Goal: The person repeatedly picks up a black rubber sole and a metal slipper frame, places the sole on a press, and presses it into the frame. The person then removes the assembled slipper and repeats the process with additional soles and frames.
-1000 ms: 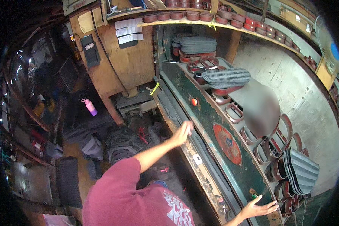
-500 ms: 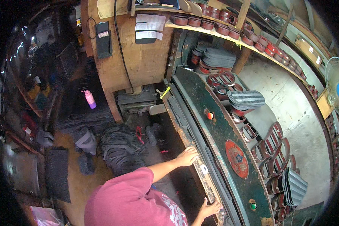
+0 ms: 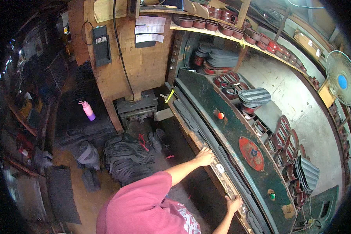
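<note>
My left hand (image 3: 204, 156) is closed over the worn front edge (image 3: 225, 182) of a large green press (image 3: 206, 97), fingers curled onto its top. Nearer to me, my right hand (image 3: 233, 203) grips the same edge, its fingers partly hidden. A pale ring-shaped spot (image 3: 220, 168) shows on the edge between the hands. Just behind them, a long dark sheet (image 3: 232, 165) lies in the slot under the press's beam. The beam bears an orange-red button (image 3: 221, 116), a red oval plate (image 3: 251, 153) and a green button (image 3: 272, 196).
Red-brown cutting dies (image 3: 279, 136) and grey striped sole-shaped pieces (image 3: 254, 96) sit on top of the press. More dies line a shelf (image 3: 206, 31). A fan (image 3: 341, 78) stands far right. On the left are a pink-purple bottle (image 3: 87, 110) and a heap of black material (image 3: 126, 158).
The whole view has shifted, so the press and both hands appear farther right. Both hands keep their places on the press's edge.
</note>
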Available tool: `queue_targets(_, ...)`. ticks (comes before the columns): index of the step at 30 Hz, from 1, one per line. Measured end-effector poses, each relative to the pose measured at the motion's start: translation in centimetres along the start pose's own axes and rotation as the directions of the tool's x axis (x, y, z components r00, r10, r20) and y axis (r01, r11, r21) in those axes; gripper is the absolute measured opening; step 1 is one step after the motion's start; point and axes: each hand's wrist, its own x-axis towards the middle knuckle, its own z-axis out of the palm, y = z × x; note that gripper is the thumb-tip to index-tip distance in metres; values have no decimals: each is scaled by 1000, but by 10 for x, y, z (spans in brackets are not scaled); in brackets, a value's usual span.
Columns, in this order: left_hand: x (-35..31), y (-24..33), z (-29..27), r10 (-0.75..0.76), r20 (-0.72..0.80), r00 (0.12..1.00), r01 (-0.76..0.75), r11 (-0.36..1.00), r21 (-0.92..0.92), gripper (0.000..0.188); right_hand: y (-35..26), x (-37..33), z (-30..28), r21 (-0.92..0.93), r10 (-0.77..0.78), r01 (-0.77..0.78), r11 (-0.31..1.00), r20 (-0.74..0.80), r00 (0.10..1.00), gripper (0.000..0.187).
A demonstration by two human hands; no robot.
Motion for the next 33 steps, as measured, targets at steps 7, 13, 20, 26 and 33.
queue_targets(7, 8, 6, 7, -64, 95, 993, 48, 985, 165, 31, -6, -1, 1, -58, 10, -10, 998, -4, 1000, 75)
queue_targets(13, 17, 9, 0, -140, 289, 947, 91, 980, 177, 37, -7, -1, 3, -60, 19, -17, 998, 33, 999, 74)
queue_targets(20, 16, 5, -3, -104, 348, 932, 21, 972, 234, 36, -4, 2, 12, -107, -14, 15, 994, 11, 1000, 80)
queue_targets(26, 12, -5, -2, 137, 323, 936, -216, 951, 222, 29, 12, 11, 21, -24, -127, 127, 992, -31, 991, 72)
queue_targets(33, 19, -16, -16, -85, 421, 903, 184, 962, -201, 26, -11, 19, -20, 57, -58, 35, 998, 481, 875, 48)
